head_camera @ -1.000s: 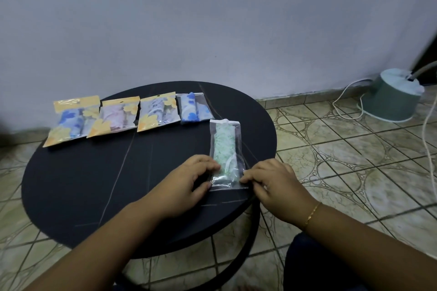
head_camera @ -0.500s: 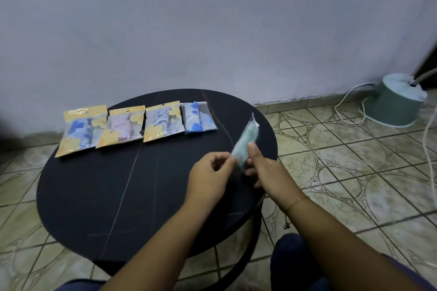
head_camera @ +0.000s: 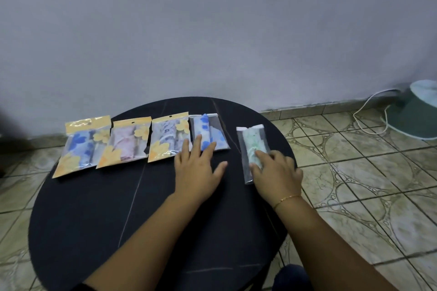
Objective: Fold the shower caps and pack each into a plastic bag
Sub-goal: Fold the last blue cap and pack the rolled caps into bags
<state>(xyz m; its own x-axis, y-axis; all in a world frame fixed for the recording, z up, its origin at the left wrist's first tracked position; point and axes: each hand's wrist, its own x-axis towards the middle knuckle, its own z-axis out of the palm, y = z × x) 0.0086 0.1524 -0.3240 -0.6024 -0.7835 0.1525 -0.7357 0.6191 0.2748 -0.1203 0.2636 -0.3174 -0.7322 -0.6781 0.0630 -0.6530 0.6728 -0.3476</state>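
Filling most of the lower view: a round black table (head_camera: 94, 231) standing on patterned floor tiles (head_camera: 354, 184), against a pale wall (head_camera: 212, 30). Lying in a row along the far side of the table, from left to right: three yellow-headed packets (head_camera: 127, 143) already holding folded caps, then a clear bag with a blue-flowered cap (head_camera: 209, 132), each just beside its neighbour. Sitting apart from that row, further right and near the table's edge: the clear bag with the green cap (head_camera: 251, 149), its long axis running away from the person, tilted slightly, its white flap end pointing at the wall. Resting flat on the table: the left hand (head_camera: 197, 170), fingers straight and spread, fingertips touching the near edge of the blue-flowered bag and the third yellow packet, gripping nothing. Lying over the near right part of the green bag: the right hand (head_camera: 275, 175), fingers lightly bent and pressing down on it; whether clamping its edge or only pressing, not clear from here, though looking more like a flat press than a pinch. Being the nearer hand by far, the right seems suited to sliding the green bag leftward across the gap to join the row. Judging from this layout, packing appearing nearly finished, with lining up of the last bag remaining.
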